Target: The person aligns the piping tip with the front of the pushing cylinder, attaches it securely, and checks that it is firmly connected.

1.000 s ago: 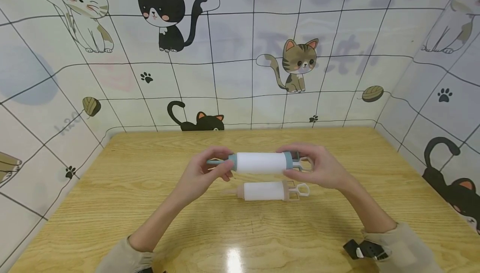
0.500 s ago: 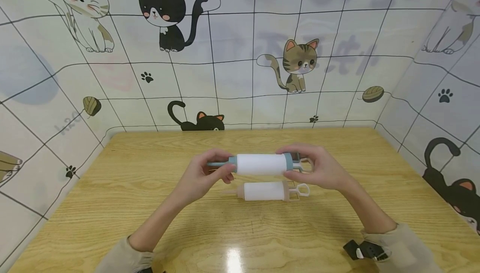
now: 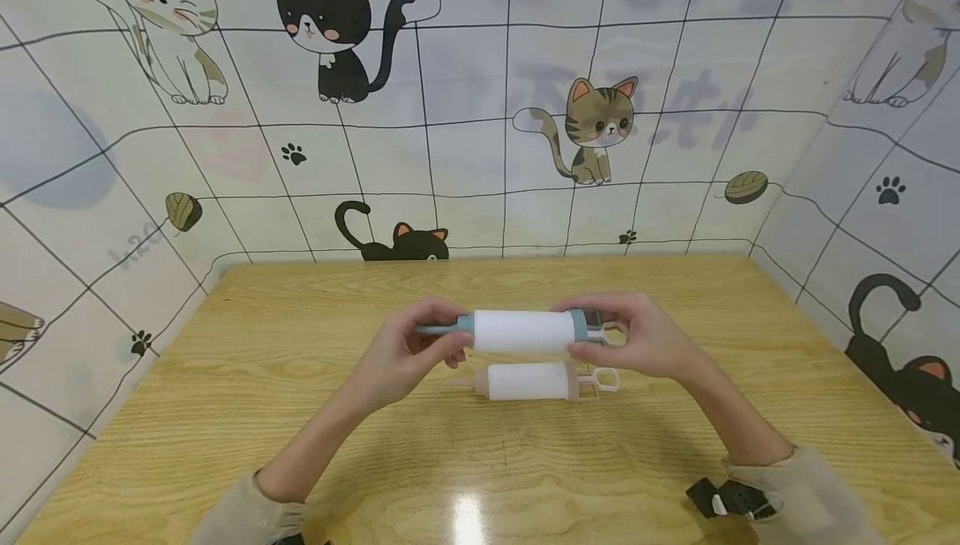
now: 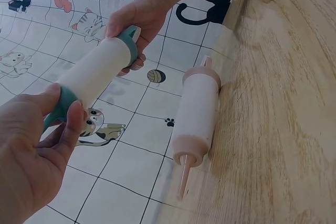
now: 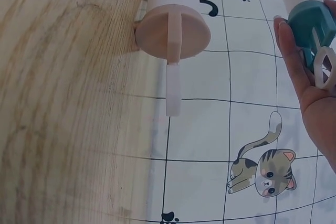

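Note:
A white nozzle-tipped bottle with teal ends (image 3: 523, 332) is held level between both hands, above the table. My left hand (image 3: 405, 351) grips its teal nozzle end, thumb in front and fingers behind, also seen in the left wrist view. At the other end, my right hand (image 3: 637, 335) holds the teal collar (image 5: 313, 22), from which a white ring handle (image 5: 324, 69) sticks out. Just nearer to me, a similar white bottle with beige ends (image 3: 527, 382) lies on its side, nozzle to the left and ring handle to the right. Neither hand touches it.
The wood-grain table (image 3: 315, 445) stretches under both hands, with a glare spot near its front. A cat-print sheet (image 3: 480, 153) with a grid pattern encloses the back and both sides. A black strap device (image 3: 731, 498) sits by the right sleeve.
The teal-ended bottle has sunk slightly towards the beige-ended one and turned a little about its length. Both hands keep their hold; the beige-ended bottle stays put.

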The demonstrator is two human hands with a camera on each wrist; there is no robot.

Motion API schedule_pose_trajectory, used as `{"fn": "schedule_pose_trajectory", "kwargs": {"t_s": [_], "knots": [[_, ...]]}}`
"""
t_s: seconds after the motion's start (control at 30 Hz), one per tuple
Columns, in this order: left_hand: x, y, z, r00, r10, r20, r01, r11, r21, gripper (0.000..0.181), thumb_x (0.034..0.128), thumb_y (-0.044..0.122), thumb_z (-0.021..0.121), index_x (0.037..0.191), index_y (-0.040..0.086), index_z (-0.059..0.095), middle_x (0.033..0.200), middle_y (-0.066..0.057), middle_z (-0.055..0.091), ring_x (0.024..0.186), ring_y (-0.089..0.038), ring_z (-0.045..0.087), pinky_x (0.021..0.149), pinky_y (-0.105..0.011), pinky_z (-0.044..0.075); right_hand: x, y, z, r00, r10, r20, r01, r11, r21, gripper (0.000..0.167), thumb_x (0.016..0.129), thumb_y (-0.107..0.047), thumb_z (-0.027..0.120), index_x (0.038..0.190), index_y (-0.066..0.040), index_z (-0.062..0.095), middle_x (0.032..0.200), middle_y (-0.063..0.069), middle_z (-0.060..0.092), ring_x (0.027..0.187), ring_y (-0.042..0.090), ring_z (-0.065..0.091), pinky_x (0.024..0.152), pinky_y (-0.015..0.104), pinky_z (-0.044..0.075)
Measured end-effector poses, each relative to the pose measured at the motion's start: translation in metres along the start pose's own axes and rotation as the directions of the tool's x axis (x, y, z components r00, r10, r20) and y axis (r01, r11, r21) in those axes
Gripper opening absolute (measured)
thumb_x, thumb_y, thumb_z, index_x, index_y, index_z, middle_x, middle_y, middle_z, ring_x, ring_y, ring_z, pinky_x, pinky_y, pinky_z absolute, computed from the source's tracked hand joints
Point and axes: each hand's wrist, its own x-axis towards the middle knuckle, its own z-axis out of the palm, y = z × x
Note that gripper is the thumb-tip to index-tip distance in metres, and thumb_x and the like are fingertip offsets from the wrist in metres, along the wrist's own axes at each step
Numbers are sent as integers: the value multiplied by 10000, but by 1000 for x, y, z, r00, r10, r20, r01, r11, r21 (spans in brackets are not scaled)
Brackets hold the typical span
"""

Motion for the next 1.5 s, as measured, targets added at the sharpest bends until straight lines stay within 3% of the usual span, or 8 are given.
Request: {"fn": "schedule_pose_trajectory", "kwargs": {"t_s": [0.2, 0.4, 0.57, 0.83, 0.97, 1.2, 1.5], "knots": [[-1, 2, -1, 999, -34, -25, 34, 999, 12, 178, 980, 30, 656, 1157, 25, 640, 942, -181, 674, 686, -263, 632, 619, -321, 590, 1, -1, 0, 1000, 6, -6, -6, 1000, 2, 461, 827, -4, 799, 1268, -72, 681, 1176, 56, 708, 933, 152, 666, 786, 336, 600], [-1, 1, -2, 999, -47, -11, 46, 998, -36, 163, 988, 38, 648, 1149, 20, 630, 895, -143, 677, 642, -317, 639, 584, -366, 599, 2, -1, 0, 999, -32, -6, 32, 999, -3, 489, 807, 4, 816, 1268, -89, 682, 1196, 56, 700, 933, 159, 663, 785, 353, 601], [0, 1, -1, 1000, -16, 20, 17, 999, -51, 143, 977, -4, 645, 1117, -4, 616, 899, -153, 677, 686, -270, 663, 640, -398, 620, 1, -3, 0, 1000, -27, -7, 28, 1000, 3, 488, 806, 6, 816, 1265, -90, 683, 1203, 57, 696, 931, 155, 658, 772, 347, 599], [0, 2, 1, 999, 39, 37, -38, 999, -20, 136, 975, -31, 633, 1105, 5, 612, 877, -144, 668, 679, -314, 648, 631, -378, 614, 2, -1, 2, 998, -58, -2, 58, 997, 48, 474, 797, 27, 803, 1248, -64, 693, 1189, 76, 710, 925, 168, 679, 731, 351, 611], [-1, 2, 2, 998, 44, 38, -44, 999, -14, 132, 970, -33, 640, 1089, 19, 619, 876, -131, 667, 670, -269, 642, 621, -355, 606, 2, 0, 2, 998, -63, 1, 63, 996, 57, 462, 792, 31, 800, 1230, -78, 703, 1154, 54, 722, 899, 165, 687, 719, 342, 613], [-1, 3, 4, 997, 65, 37, -65, 998, 7, 127, 964, -37, 645, 1076, 18, 622, 882, -129, 670, 668, -316, 638, 614, -347, 605, 1, -1, 1, 999, -52, 11, 51, 996, 73, 455, 793, 36, 795, 1226, -73, 708, 1132, 49, 730, 882, 170, 696, 700, 347, 613], [-2, 4, 6, 997, 73, 29, -74, 997, 33, 127, 964, -32, 648, 1075, 25, 626, 888, -123, 674, 668, -234, 644, 614, -340, 604, -1, -2, -2, 999, -31, 12, 30, 999, 43, 471, 794, 27, 799, 1246, -61, 703, 1147, 52, 726, 917, 156, 690, 725, 337, 611]]}}
